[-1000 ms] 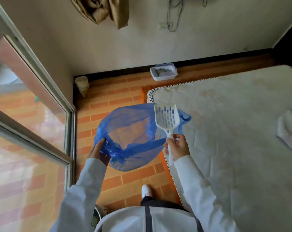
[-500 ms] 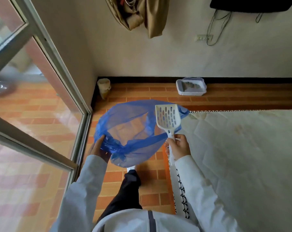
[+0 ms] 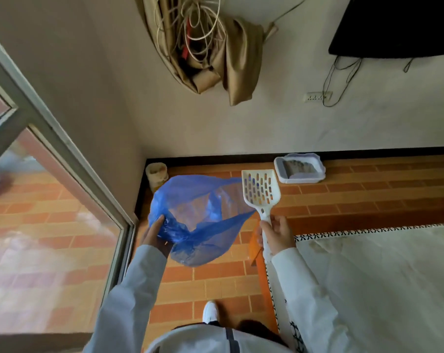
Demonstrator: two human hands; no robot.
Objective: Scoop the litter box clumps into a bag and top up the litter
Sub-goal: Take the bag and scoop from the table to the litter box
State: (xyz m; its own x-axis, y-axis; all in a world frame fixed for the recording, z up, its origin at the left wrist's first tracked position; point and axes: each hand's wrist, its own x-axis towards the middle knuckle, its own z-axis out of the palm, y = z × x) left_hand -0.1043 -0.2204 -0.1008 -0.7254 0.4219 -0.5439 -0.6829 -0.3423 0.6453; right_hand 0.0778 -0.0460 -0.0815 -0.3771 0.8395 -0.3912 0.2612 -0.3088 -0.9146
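Bag and scoop in hand, I head for the litter box by the wall.

My left hand [image 3: 156, 234] grips the crumpled blue plastic bag [image 3: 200, 217]; my right hand [image 3: 276, 233] has its fingers closed around the handle of the white slotted plastic scoop [image 3: 261, 191]. The white litter tray [image 3: 300, 168] sits on the brick-pattern floor [image 3: 368, 200] ahead, well apart. Best approach, I judge: set the bag mouth open just beside the tray before scooping.

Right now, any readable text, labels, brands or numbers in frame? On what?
None readable.
White slotted plastic scoop: no markings visible.
Translucent blue plastic bag: no print visible.
White litter tray by the wall: no label visible.
Cream tub in the corner: too small and blurred to tell.
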